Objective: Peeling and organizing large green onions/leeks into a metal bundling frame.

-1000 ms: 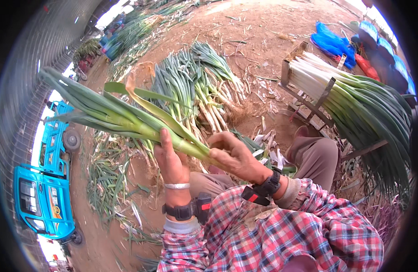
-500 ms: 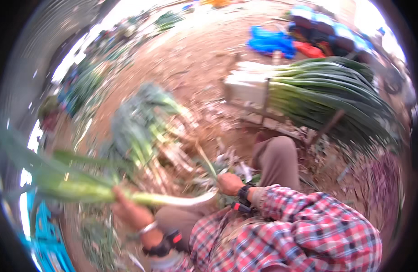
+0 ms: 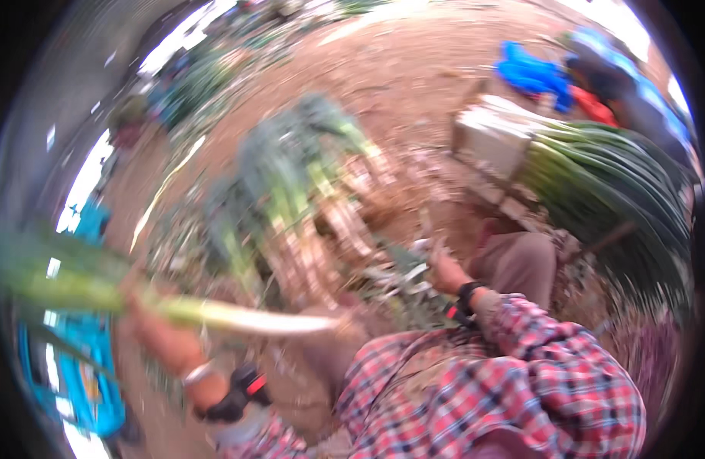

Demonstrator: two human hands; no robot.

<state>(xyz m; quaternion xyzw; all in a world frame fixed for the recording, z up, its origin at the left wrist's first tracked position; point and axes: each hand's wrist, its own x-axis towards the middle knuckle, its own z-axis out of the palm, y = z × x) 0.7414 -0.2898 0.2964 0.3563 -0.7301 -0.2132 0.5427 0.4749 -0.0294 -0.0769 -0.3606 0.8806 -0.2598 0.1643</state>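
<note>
There are two hands [image 3: 149, 317] [image 3: 446, 271], one held leek [image 3: 241, 316], one truck [image 3: 96, 382].

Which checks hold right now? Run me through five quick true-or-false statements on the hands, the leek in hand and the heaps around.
1. The left hand holds a leek. True.
2. The right hand is apart from that leek. True; whether it holds anything is too blurred to tell.
3. The held leek's leaves point toward the right hand. False: they point left, and its white end points right.
4. A thick stack of leeks lies to the right of a loose pile of leeks. True.
5. The left hand is nearer that stack than the right hand is. False: the right hand is nearer.
</note>
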